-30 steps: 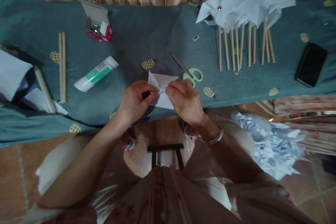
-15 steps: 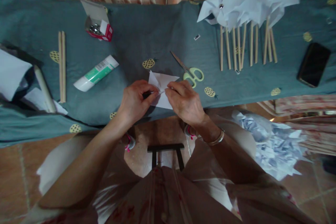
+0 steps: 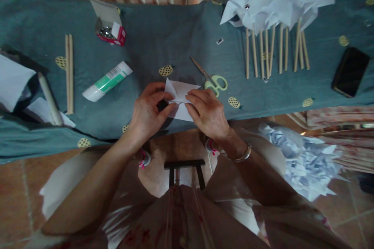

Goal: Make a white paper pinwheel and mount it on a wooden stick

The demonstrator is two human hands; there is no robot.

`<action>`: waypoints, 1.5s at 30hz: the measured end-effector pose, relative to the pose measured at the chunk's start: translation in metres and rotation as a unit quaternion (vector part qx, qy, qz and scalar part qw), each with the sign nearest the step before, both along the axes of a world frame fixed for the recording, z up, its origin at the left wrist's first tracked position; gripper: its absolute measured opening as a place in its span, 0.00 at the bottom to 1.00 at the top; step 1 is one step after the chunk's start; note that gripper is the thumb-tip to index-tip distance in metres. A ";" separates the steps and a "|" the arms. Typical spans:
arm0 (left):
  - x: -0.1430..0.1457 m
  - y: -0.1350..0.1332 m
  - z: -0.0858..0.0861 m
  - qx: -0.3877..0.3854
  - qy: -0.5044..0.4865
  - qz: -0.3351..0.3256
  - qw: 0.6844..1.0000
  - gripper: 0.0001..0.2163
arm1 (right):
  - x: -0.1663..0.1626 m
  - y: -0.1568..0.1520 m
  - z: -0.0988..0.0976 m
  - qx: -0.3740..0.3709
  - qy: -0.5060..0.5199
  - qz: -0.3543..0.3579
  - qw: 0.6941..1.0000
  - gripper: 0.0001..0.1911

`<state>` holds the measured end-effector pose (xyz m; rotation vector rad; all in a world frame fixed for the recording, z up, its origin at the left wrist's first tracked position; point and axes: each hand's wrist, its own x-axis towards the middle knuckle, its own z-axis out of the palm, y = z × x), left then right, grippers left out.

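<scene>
A long table under a teal cloth [image 3: 175, 27] fills the far half of the view. On the floor at the near right lies one heap of crumpled white scraps [image 3: 304, 163]. At the far right of the cloth rests a bunch of several finished pinwheels [image 3: 271, 4], with their sticks lying side by side and pointing toward the near edge.

Both hands meet at the near edge, mid-table. The left hand [image 3: 147, 111] has thumb and forefinger closed on the middle of the paper square [image 3: 182, 87]. The right hand [image 3: 209, 113] lays its fingers close together on top of the sheet. Whether its thumb is tucked under a flap I cannot tell, since the knuckles hide it.

The paper square lies flat on the cloth between and partly under the hands, its pointed flaps showing on the far side. It looks light, thin and limp. It should crease at a touch, tear along any cut and slide on the cloth if pushed. The flap tips at the centre are the place to pinch it, with the other hand pinning the body down.

Counted, the smaller things are:
- one dark phone [image 3: 350, 72] at the right
- one green-and-white glue tube [image 3: 107, 81] at the left
- two loose sticks [image 3: 69, 74], touching side by side further left
- one pair of green-handled scissors [image 3: 212, 78] just beyond the right hand
- one open red box [image 3: 109, 31] of metal pins at the far left
- one bangle [image 3: 239, 155] on the right wrist
</scene>
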<state>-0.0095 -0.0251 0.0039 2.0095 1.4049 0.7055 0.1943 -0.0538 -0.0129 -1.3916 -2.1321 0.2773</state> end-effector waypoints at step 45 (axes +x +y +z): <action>-0.030 -0.009 0.011 0.073 0.053 -0.015 0.996 0.13 | 0.000 0.010 0.007 0.014 0.037 0.009 0.999 0.18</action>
